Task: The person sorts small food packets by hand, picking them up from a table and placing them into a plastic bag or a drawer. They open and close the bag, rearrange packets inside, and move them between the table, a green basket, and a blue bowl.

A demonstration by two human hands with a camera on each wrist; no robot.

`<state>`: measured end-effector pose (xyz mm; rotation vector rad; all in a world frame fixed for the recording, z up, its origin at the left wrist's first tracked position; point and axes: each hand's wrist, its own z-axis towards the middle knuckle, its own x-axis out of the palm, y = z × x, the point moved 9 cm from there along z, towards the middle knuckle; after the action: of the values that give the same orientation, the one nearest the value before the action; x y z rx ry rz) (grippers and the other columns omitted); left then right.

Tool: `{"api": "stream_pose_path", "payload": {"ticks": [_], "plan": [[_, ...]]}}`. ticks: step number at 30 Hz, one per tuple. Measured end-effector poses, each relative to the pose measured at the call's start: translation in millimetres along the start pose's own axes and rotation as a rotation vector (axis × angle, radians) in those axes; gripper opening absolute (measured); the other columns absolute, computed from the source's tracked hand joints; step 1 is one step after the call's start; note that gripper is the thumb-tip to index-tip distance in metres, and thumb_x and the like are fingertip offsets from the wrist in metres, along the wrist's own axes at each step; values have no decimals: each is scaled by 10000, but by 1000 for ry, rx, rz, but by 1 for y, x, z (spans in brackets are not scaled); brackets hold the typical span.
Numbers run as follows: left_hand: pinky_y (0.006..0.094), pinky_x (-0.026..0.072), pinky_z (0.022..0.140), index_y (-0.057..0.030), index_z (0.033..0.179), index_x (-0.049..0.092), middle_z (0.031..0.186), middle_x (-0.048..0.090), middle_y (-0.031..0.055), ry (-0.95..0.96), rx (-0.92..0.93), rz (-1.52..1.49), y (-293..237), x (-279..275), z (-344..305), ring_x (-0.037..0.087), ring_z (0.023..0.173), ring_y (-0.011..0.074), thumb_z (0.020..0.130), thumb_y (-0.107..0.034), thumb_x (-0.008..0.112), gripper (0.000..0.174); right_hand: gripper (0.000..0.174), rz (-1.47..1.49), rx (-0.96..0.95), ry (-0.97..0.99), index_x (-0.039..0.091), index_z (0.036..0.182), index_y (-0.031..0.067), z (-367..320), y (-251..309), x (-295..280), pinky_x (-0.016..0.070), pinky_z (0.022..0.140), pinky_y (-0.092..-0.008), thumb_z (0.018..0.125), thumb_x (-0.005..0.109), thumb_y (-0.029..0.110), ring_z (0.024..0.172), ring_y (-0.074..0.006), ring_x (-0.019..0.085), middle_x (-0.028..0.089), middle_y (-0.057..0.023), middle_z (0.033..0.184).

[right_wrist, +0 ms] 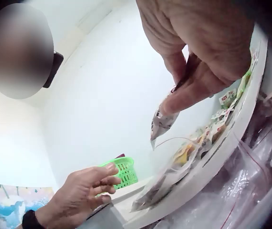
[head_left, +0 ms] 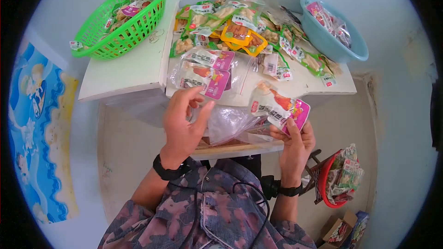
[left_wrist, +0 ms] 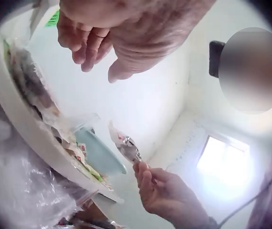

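Note:
My right hand [head_left: 295, 145] pinches the purple-labelled end of a white snack packet [head_left: 277, 106], raised in front of the table's edge; the right wrist view shows the same packet [right_wrist: 163, 121] edge-on under the fingers. My left hand [head_left: 184, 122] holds nothing, its fingers loosely bent and thumb apart, just below a clear bag [head_left: 237, 76] on the table. Similar purple-labelled packets [head_left: 217, 83] lie in or on that bag; I cannot tell which. In the left wrist view the left hand [left_wrist: 126, 38] hangs with nothing between fingers and thumb.
Green and yellow packets [head_left: 237, 32] are heaped at the table's back. A green basket [head_left: 122, 37] stands at left and a blue basin [head_left: 357, 55] at right, both holding packets. Clear plastic [head_left: 228, 122] lies below the table's front edge. A red container [head_left: 325, 180] of packets is lower right.

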<state>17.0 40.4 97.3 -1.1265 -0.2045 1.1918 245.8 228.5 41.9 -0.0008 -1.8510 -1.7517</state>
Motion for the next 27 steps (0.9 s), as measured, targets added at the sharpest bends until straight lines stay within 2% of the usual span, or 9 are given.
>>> {"api": "stream_pose_path", "payload": {"ticks": [2, 6, 9, 12, 15, 16, 22, 25, 27], "plan": [[353, 502, 760, -22, 1208, 652, 1001, 649, 98, -52, 216, 255, -28, 8, 10, 613, 893, 216, 855, -152, 811, 408, 204, -5, -7, -20, 631, 1197, -40, 5, 1, -3, 661, 663, -325, 1022, 613, 63, 793, -270, 767, 737, -168, 1066], [410, 494, 800, -45, 1147, 652, 966, 592, 103, -54, 340, 432, -52, 35, 29, 585, 927, 303, 780, -221, 851, 453, 155, 8, -7, -84, 645, 1143, -16, 13, 0, 2, 592, 557, -253, 1012, 627, 64, 753, -220, 765, 742, -128, 988], [424, 486, 794, -61, 1098, 646, 969, 588, 94, -42, 338, 483, -51, 50, 37, 579, 941, 310, 784, -227, 842, 405, 142, 62, 16, -60, 651, 1132, 5, 22, -10, 4, 447, 457, -199, 1002, 645, 63, 634, -122, 693, 724, -70, 940], [421, 485, 755, -61, 1042, 633, 917, 592, 95, 0, 305, 458, -39, 59, 43, 589, 900, 305, 810, -185, 810, 317, 139, 63, 5, -14, 659, 1125, 25, 28, -15, 16, 306, 413, -203, 989, 664, 58, 498, -47, 516, 703, -24, 898], [426, 488, 717, -54, 994, 629, 858, 596, 103, -5, 268, 409, -31, 58, 44, 602, 844, 305, 837, -140, 773, 229, 129, 55, 85, -9, 666, 1110, 36, 31, -27, 25, 274, 406, -213, 982, 668, 46, 459, -29, 385, 698, -4, 886], [429, 490, 707, -52, 981, 629, 841, 597, 105, -21, 264, 386, -32, 57, 45, 606, 825, 307, 845, -125, 762, 203, 118, 79, 109, -13, 669, 1096, 36, 32, -30, 28, 238, 399, -212, 979, 668, 38, 459, -10, 370, 694, 4, 870], [437, 496, 650, -54, 910, 641, 824, 615, 109, -78, 278, 278, -36, 53, 49, 624, 733, 317, 863, -78, 733, 106, 114, 134, 220, 29, 672, 1092, 41, 38, -47, 47, 229, 395, -197, 978, 662, 34, 449, 9, 353, 686, 15, 846], [426, 496, 617, -61, 896, 647, 831, 616, 105, -110, 324, 276, -43, 56, 47, 629, 704, 320, 866, -71, 728, 87, 119, 143, 280, 125, 671, 1099, 39, 42, -54, 56, 235, 397, -193, 981, 654, 33, 435, 8, 343, 684, 14, 842], [421, 497, 600, -65, 896, 650, 837, 613, 102, -115, 335, 283, -47, 56, 47, 632, 697, 323, 868, -68, 724, 80, 163, 153, 302, 191, 667, 1133, 29, 47, -57, 61, 251, 424, -195, 969, 670, 25, 492, 11, 385, 693, 5, 880]]}}
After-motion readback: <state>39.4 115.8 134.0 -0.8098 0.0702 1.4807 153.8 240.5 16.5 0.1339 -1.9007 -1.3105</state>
